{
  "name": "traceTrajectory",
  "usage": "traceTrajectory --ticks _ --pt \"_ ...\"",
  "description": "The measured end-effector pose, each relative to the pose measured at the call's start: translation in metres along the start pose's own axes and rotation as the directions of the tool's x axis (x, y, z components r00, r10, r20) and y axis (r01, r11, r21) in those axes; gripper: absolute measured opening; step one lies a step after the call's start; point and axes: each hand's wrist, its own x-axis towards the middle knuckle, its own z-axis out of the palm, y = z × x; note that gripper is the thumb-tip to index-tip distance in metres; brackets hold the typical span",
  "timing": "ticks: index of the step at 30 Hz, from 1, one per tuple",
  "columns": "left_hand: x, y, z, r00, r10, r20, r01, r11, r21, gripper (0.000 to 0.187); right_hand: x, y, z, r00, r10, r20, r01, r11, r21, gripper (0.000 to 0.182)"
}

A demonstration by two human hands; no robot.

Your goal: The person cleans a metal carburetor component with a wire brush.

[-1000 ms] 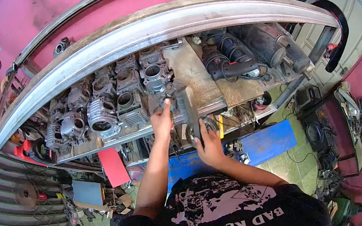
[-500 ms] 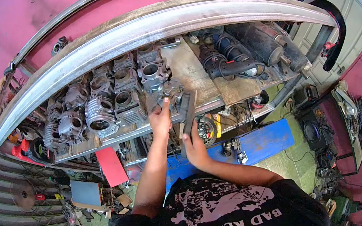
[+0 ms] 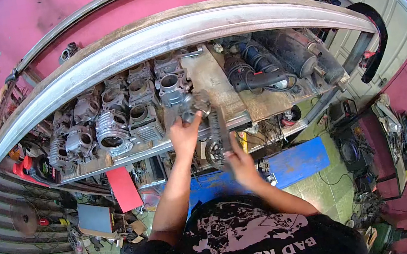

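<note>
My left hand is closed around a grey metal engine part, thumb along its side, above the front edge of the shelf. In my right hand is a long, narrow brush, gripped at its lower end and held nearly upright. Its bristles face left, just beside and below the engine part; motion blur hides whether they touch. Behind my left hand stands an engine cylinder with a round bore, among several others on the shelf.
A pale metal beam arches across above the shelf. Power tools and dark exhaust mufflers lie at the shelf's right. Below are a blue board and a red panel. A cream door stands at the right.
My right hand has moved down and to the right with the brush, which now stands more upright. The engine part has shifted slightly right and turned in my left hand.
</note>
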Motion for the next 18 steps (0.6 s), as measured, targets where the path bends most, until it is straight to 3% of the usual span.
traceTrajectory --ticks 1,3,5,6,7,8,10,12,14,16,18 --pt "-0.008 0.032 -0.003 0.995 0.104 0.0 -0.103 0.987 0.125 0.057 0.003 0.005 -0.016 0.994 -0.107 -0.031 0.107 0.994 0.027 0.057" --pt "-0.011 0.055 0.005 0.948 0.317 -0.004 -0.292 0.879 0.377 0.064 -0.007 -0.021 -0.04 0.999 0.004 0.044 -0.006 0.999 0.046 0.057" --pt "-0.013 0.066 0.017 0.922 0.387 0.022 -0.361 0.838 0.408 0.069 -0.013 -0.021 -0.048 0.998 0.019 0.057 -0.021 1.0 0.021 0.058" --pt "-0.014 0.075 0.022 0.891 0.451 0.045 -0.423 0.792 0.44 0.075 -0.016 -0.02 -0.047 0.995 -0.095 -0.018 0.091 0.984 -0.155 0.059" --pt "-0.014 0.081 0.027 0.912 0.404 0.078 -0.39 0.789 0.475 0.081 -0.018 -0.021 -0.048 0.974 -0.217 -0.071 0.182 0.925 -0.333 0.06" --pt "-0.013 0.083 0.031 0.909 0.408 0.082 -0.396 0.788 0.472 0.081 -0.022 -0.025 -0.053 0.973 -0.219 -0.077 0.182 0.925 -0.333 0.06" --pt "-0.01 0.086 0.037 0.865 0.492 0.094 -0.475 0.746 0.466 0.079 -0.033 -0.072 -0.059 0.979 -0.016 -0.202 -0.07 0.908 -0.414 0.062" --pt "-0.006 0.074 0.048 0.857 0.509 0.082 -0.497 0.772 0.395 0.074 -0.027 -0.079 -0.07 0.975 -0.09 -0.202 -0.011 0.892 -0.452 0.064" --pt "-0.005 0.067 0.056 0.836 0.517 0.182 -0.544 0.745 0.386 0.066 -0.014 -0.08 -0.081 0.886 -0.46 -0.048 0.274 0.606 -0.747 0.066" --pt "-0.009 0.069 0.062 0.827 0.517 0.221 -0.562 0.755 0.337 0.063 0.011 -0.085 -0.077 0.846 -0.533 -0.018 0.35 0.581 -0.735 0.068" --pt "-0.01 0.057 0.08 0.772 0.597 0.219 -0.636 0.728 0.255 0.063 0.037 -0.085 -0.072 0.782 -0.621 0.058 0.362 0.376 -0.853 0.071"
